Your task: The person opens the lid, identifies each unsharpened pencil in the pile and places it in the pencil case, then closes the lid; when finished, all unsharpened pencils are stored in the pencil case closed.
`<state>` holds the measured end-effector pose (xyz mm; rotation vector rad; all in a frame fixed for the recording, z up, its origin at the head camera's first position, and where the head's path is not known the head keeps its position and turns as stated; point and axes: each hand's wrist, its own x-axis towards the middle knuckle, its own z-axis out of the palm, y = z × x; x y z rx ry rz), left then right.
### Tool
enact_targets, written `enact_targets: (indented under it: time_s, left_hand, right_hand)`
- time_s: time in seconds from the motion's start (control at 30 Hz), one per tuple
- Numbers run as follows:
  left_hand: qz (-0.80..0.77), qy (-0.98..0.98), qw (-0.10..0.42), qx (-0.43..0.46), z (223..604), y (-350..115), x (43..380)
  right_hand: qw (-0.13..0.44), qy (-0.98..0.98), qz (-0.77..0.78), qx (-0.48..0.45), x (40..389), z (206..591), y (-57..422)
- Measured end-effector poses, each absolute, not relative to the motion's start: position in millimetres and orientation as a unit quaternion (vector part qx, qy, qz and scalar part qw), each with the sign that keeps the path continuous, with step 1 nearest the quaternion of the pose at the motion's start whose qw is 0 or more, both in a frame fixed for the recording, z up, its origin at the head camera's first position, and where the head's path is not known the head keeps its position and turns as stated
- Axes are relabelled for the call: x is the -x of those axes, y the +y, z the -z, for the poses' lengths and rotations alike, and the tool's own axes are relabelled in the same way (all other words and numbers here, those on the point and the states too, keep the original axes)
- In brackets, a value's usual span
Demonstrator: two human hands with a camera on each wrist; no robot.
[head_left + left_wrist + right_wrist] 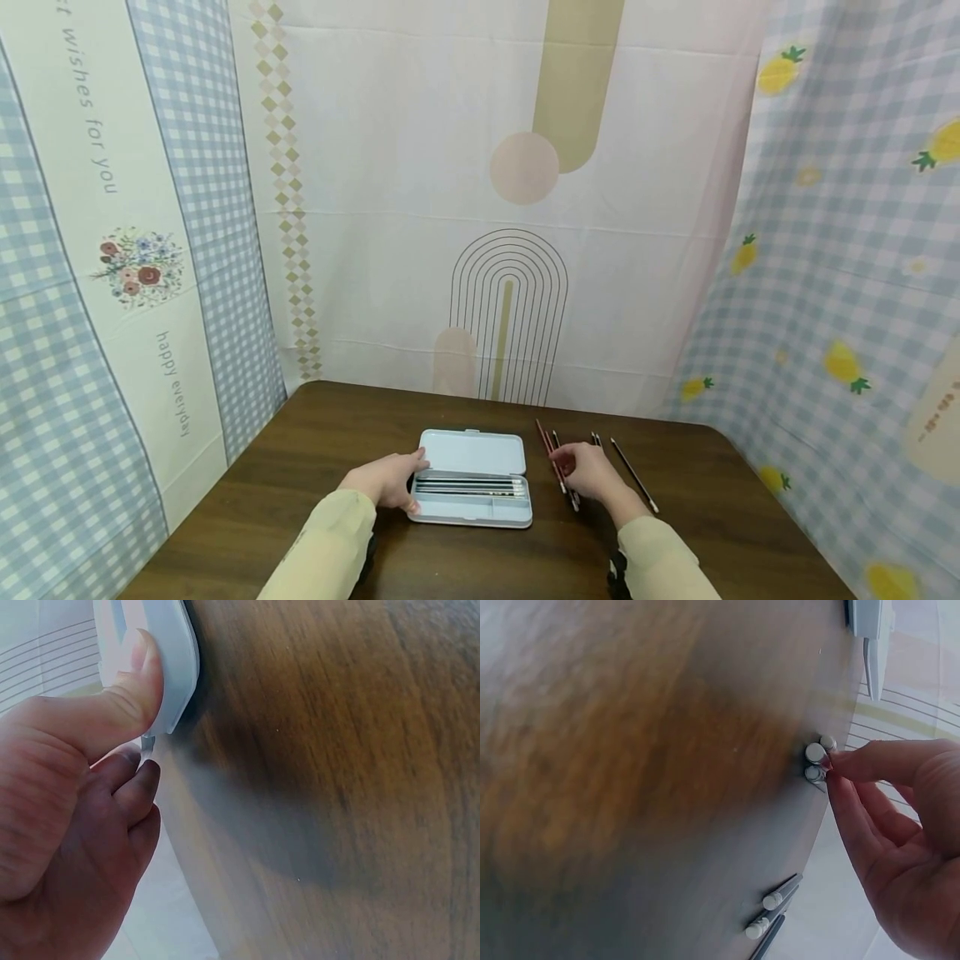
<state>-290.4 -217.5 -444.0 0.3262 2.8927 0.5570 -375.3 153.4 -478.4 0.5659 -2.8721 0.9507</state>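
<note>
A pale blue pencil case (pixel 453 509) lies with its lid (pixel 472 454) tipped back, and several dark pencils (pixel 468 485) rest in its rear compartment. My left hand (pixel 386 482) grips the case's left end. In the left wrist view, the thumb (pixel 142 667) presses on the case's corner and the other fingers curl below it. To the right of the case, my right hand (pixel 591 472) pinches a red pencil (pixel 817 754) between thumb and forefinger. Other red pencils (pixel 545 442) lie close beside it, partly hidden by the hand.
Right of that hand, one dark pencil (pixel 634 475) slants across the brown table (pixel 465 567). The tips of more dark pencils (pixel 596 439) show behind the hand; in the right wrist view their white eraser ends (pixel 772 901) show. Patterned cloth (pixel 375 250) hangs around the table.
</note>
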Motion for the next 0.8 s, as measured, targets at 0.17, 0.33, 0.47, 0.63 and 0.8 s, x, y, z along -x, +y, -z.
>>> enact_targets:
  time_s: [0.17, 0.33, 0.47, 0.63, 0.8]
  left_hand:
    - [-0.19, 0.972, 0.087, -0.111, 443.6, -217.6, 289.7]
    - [-0.197, 0.97, 0.089, -0.113, 443.9, -217.1, 287.2]
    - [-0.193, 0.97, 0.088, -0.12, 443.8, -216.5, 286.5]
    - [-0.19, 0.97, 0.086, -0.121, 443.3, -215.9, 287.3]
    - [-0.193, 0.97, 0.086, -0.123, 444.0, -215.9, 288.0]
  right_hand:
    - [0.034, -0.935, -0.303, -0.182, 375.4, 479.3, 154.7]
    - [0.044, -0.939, -0.291, -0.18, 375.3, 481.2, 154.3]
    - [0.047, -0.94, -0.282, -0.185, 374.7, 481.5, 153.3]
    - [0.049, -0.939, -0.283, -0.19, 375.0, 481.9, 152.7]
    - [0.041, -0.94, -0.286, -0.183, 374.4, 481.6, 152.8]
